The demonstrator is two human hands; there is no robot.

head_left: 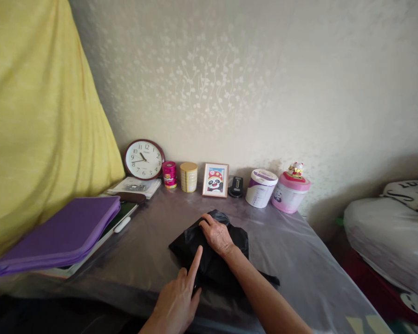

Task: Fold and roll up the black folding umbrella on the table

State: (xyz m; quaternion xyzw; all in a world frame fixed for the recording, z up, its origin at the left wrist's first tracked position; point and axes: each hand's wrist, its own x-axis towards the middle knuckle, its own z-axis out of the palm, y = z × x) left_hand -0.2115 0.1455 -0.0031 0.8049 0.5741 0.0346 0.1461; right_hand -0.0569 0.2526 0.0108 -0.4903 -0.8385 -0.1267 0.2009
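A crumpled black plastic bag (195, 241) lies on the table (142, 250) under a clear plastic cover. My right hand (216, 234) rests on top of the bag, fingers curled and pressing its folds near the far edge. My left hand (177, 299) sits at the bag's near edge with the index finger stretched out and touching the black plastic, the other fingers curled in.
A purple folder (62, 234) lies on books at the left. Along the wall stand a round clock (144, 159), two small tins (179, 175), a panda picture frame (215, 180), a white tub (261, 187) and a pink tub (290, 191). A yellow curtain (31, 120) hangs left; bedding (390, 232) is right.
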